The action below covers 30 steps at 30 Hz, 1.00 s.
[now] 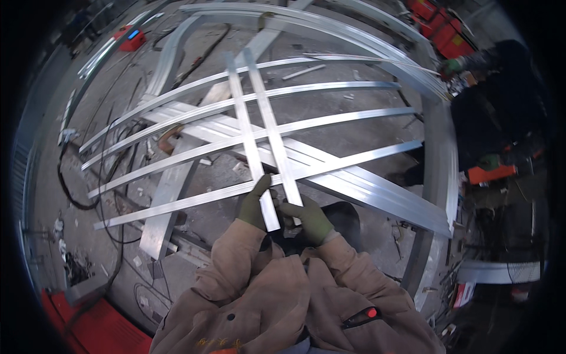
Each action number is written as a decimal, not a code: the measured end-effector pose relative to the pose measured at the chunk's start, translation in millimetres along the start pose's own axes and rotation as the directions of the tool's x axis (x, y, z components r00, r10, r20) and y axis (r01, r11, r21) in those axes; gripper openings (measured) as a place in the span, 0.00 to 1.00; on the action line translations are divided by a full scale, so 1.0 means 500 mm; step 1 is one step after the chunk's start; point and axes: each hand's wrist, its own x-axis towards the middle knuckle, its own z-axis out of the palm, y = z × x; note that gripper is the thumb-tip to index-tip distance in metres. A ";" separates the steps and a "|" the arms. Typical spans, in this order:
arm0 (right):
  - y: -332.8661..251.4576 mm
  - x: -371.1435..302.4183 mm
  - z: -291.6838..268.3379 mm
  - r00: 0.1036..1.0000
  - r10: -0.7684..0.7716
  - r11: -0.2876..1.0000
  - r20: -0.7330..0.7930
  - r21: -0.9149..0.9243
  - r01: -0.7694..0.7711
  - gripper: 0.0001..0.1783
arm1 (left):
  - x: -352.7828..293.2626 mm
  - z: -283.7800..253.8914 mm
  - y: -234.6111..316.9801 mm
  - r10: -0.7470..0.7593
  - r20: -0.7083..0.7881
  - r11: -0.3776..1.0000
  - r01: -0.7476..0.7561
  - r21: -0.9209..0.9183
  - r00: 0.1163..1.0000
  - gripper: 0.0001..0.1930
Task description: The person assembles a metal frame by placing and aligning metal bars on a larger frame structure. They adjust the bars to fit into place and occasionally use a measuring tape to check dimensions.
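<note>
Two narrow silvery metal strips run away from me side by side. My left hand [255, 203], in a green glove, is closed round the near part of the left strip [250, 147]. My right hand [313, 222], gloved the same way, is closed at the near end of the right strip [272, 133]; its fingertips are partly hidden. Both strips lie across several long metal profiles, the nearest of which [194, 204] passes just beyond my hands.
Wide metal beams [365, 189] lie beneath the profiles. A large metal frame [436, 153] borders the right. Beside it, a person in dark clothes [489, 112] works with green gloves. Black cables [66, 189] trail over the left floor. A red case [94, 327] stands at lower left.
</note>
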 end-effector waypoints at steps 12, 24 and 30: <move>0.029 0.013 -0.001 1.000 -0.009 0.998 -0.026 0.060 0.011 0.17 | 0.003 -0.004 0.003 0.007 0.027 1.000 -0.007 0.007 1.000 0.21; 0.034 0.011 0.025 0.997 -0.039 0.998 -0.061 0.048 0.042 0.13 | -0.018 0.013 0.010 -0.032 0.026 0.999 0.033 -0.040 0.999 0.18; 0.023 0.001 0.016 0.998 -0.039 0.996 -0.051 0.075 0.042 0.13 | -0.012 0.008 0.006 0.026 -0.007 1.000 -0.026 -0.006 1.000 0.18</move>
